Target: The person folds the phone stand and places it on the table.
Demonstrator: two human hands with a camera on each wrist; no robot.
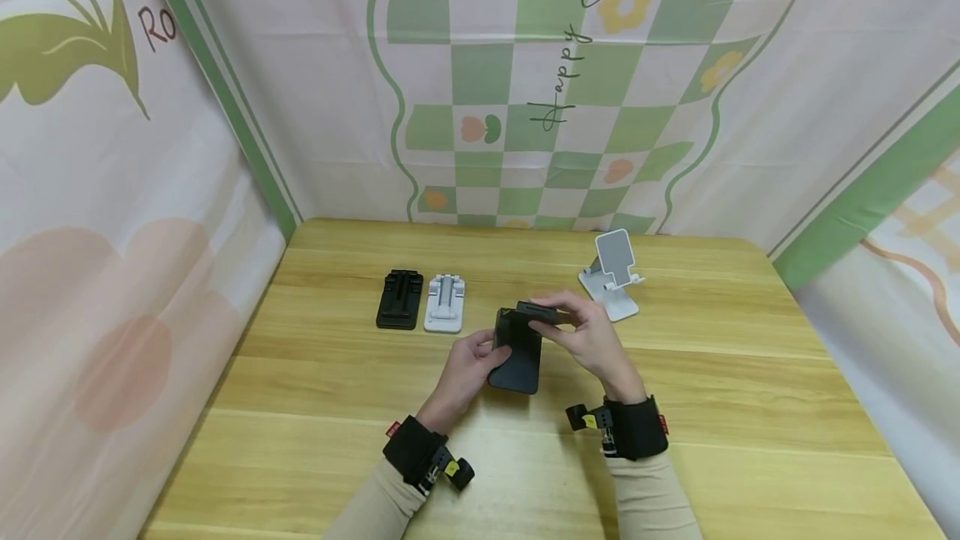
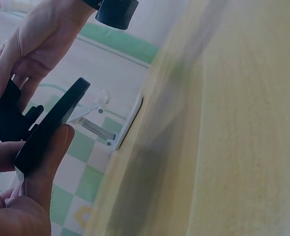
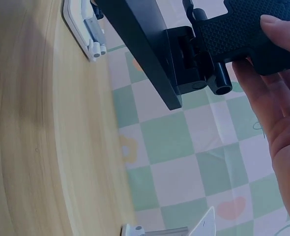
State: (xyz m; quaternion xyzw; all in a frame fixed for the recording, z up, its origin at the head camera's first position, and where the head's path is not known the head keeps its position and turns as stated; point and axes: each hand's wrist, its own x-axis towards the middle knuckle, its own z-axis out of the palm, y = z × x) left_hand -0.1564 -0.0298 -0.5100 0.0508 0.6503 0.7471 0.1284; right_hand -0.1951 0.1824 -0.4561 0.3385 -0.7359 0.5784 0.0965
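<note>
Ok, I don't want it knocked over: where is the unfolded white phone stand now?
In the head view, the unfolded stand is toward the back of the table, right of centre, just beyond the right hand.

From above, the head view faces forward-down; close, tilted wrist views share the checkered backdrop (image 1: 525,77).

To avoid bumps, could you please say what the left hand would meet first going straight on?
The left hand would probably meet the black stand it holds, then perhaps the right hand; depth is unclear.
</note>
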